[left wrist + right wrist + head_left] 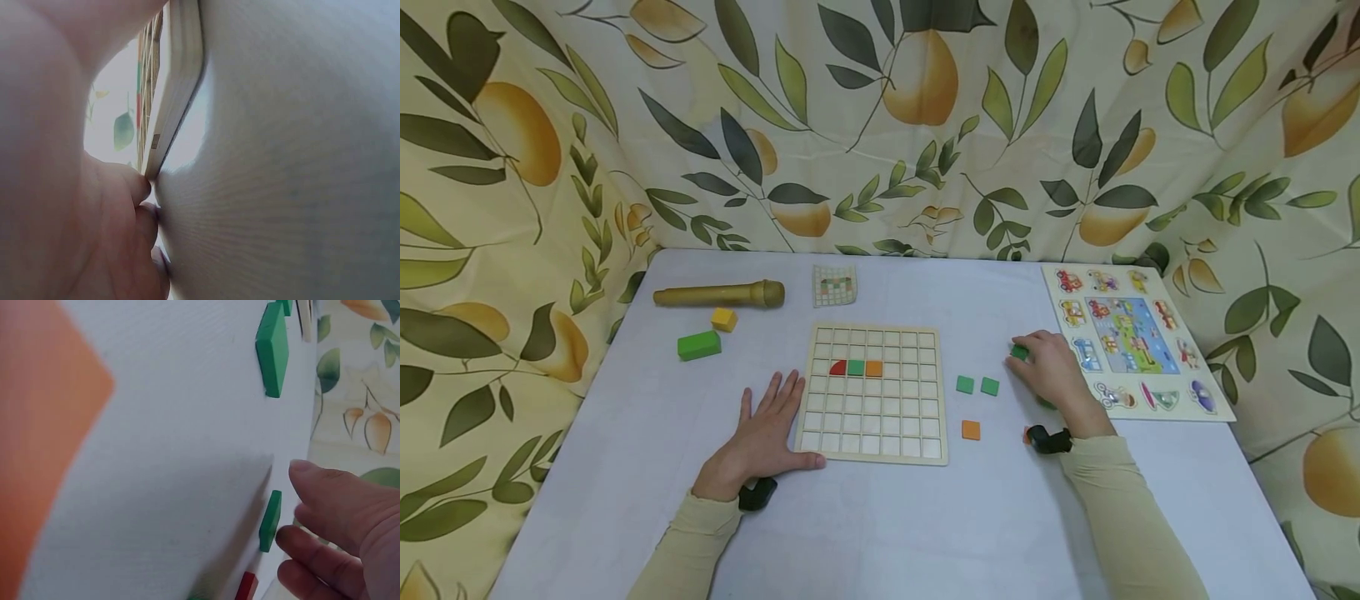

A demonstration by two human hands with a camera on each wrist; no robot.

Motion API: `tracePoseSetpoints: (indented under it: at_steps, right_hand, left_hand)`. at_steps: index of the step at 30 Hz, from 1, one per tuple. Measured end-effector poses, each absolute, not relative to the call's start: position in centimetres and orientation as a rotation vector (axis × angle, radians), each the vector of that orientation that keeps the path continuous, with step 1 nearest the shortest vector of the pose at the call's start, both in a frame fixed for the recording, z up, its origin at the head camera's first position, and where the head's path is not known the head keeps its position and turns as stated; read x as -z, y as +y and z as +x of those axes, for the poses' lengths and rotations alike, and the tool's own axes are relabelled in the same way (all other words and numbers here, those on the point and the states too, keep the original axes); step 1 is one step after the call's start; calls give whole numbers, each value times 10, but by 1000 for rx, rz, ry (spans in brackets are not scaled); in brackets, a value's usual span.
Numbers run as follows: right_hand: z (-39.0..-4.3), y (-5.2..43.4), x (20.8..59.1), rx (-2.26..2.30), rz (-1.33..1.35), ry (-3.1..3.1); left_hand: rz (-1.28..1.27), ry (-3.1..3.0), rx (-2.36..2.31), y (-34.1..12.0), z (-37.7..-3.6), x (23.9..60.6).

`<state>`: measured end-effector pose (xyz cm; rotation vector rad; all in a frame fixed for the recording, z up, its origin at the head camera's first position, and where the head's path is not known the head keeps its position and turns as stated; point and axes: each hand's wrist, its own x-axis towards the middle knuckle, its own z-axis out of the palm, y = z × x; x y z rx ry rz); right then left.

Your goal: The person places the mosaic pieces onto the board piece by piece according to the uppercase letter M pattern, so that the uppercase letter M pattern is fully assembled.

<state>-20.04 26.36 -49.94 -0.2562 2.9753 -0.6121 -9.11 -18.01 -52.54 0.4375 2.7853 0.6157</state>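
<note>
One wooden grid board (875, 393) lies on the table; all places are given from it.

- Tiles set in its cells: three, namely one red quarter-round tile (838, 367), one green square tile (855, 367) and one orange square tile (874, 367).
- Loose flat green square tiles just right of it: two (965, 384) (990, 387); a third (1018, 352) lies farther right.
- Loose flat orange square tile, right: one (971, 430).
- Thick blocks, left: one green (698, 345), one yellow (724, 319).
- Wooden microphone-shaped toy (718, 294), upper left: one.
- Pattern card (835, 285), behind: one.
- Vehicle peg puzzle (1131, 337), far right: one.
</note>
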Motion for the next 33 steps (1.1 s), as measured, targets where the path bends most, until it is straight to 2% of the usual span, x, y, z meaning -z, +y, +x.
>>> tracePoseSetpoints:
  at_steps: [23, 33]
  right_hand:
    - [-202, 269, 506, 527, -111, 3045]
    - [-199, 263, 500, 526, -133, 3043]
  left_hand:
    - [436, 2777, -611, -180, -92, 525]
    - [431, 2769, -607, -181, -92, 526]
